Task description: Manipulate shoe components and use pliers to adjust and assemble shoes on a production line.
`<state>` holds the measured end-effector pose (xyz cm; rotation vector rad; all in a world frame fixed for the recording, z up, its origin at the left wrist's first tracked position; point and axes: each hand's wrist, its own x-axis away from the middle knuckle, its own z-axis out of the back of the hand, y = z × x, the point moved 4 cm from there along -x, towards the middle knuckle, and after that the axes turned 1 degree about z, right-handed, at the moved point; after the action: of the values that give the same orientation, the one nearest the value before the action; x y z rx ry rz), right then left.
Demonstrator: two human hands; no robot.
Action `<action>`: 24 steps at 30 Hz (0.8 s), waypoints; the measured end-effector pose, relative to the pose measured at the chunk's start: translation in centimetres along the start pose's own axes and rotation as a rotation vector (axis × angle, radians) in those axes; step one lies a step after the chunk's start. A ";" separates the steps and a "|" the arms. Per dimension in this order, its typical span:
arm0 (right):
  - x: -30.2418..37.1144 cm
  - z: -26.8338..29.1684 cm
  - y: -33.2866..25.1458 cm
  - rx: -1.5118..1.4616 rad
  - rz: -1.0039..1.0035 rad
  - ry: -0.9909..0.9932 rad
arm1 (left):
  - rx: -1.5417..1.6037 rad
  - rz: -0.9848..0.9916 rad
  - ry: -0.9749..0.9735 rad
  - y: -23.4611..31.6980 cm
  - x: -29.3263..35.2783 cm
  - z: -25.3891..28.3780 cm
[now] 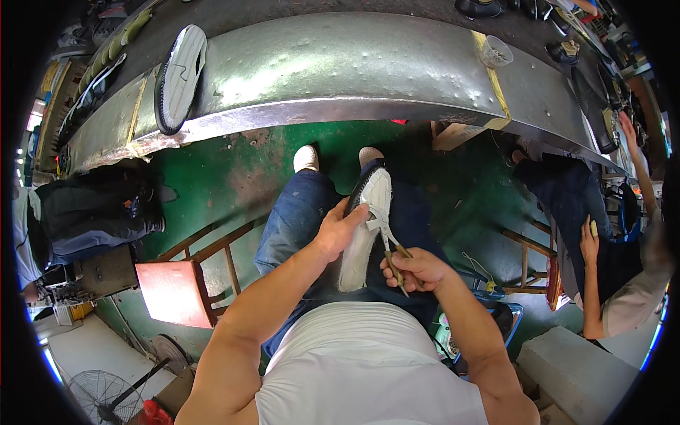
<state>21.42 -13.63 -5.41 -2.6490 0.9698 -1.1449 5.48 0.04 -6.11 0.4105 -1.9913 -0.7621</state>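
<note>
A shoe (356, 258) with a pale, bottom-up underside and a dark stitched edge around its toe rests over my lap. My left hand (340, 230) is closed around its middle from the left side, thumb on the pale face. In my right hand (418, 270) is a pair of pliers (387, 237), with the fingers closed on its olive handles. The pliers' jaws lie against the shoe's underside, close to my left thumb; what they grip is too small to make out. A thin pointed end sticks out below my right fingers.
A metal-covered bench (340, 60) spans the front. On it stand another pale-bottomed shoe (181, 78) and a clear plastic cup (496, 52). A wooden stool (177, 290) is at my left, a fan (106, 397) behind it. Another person (630, 290) sits at my right.
</note>
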 end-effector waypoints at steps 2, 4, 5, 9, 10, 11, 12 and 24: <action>2.3 -0.6 -2.5 0.191 -0.006 0.042 | -0.071 -0.018 0.060 0.0 -0.2 0.1; 4.7 -0.4 -4.5 0.426 -0.054 0.189 | -0.100 0.017 0.061 0.4 -0.3 0.1; 4.8 -1.0 -5.6 0.431 -0.057 0.185 | -0.132 0.053 0.060 0.5 -0.3 0.2; 2.9 -2.6 -8.9 0.934 0.344 0.385 | -0.212 0.049 0.051 1.3 0.0 -1.0; 2.1 -3.5 -9.7 1.103 0.542 0.415 | -0.277 0.042 0.057 1.3 0.0 -0.9; 1.2 -3.7 -10.1 1.399 0.372 0.444 | -0.343 0.036 0.063 1.2 0.0 -0.8; 1.1 -4.0 -10.5 1.402 0.377 0.440 | -0.344 0.030 0.067 1.5 0.0 -0.7; 4.9 -3.5 -5.3 1.396 0.100 0.301 | -0.316 0.244 -0.158 3.1 -0.4 0.9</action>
<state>24.32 -11.78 1.86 -1.3124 0.1084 -1.4218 4.93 2.87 -4.67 -0.0797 -1.9748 -0.9552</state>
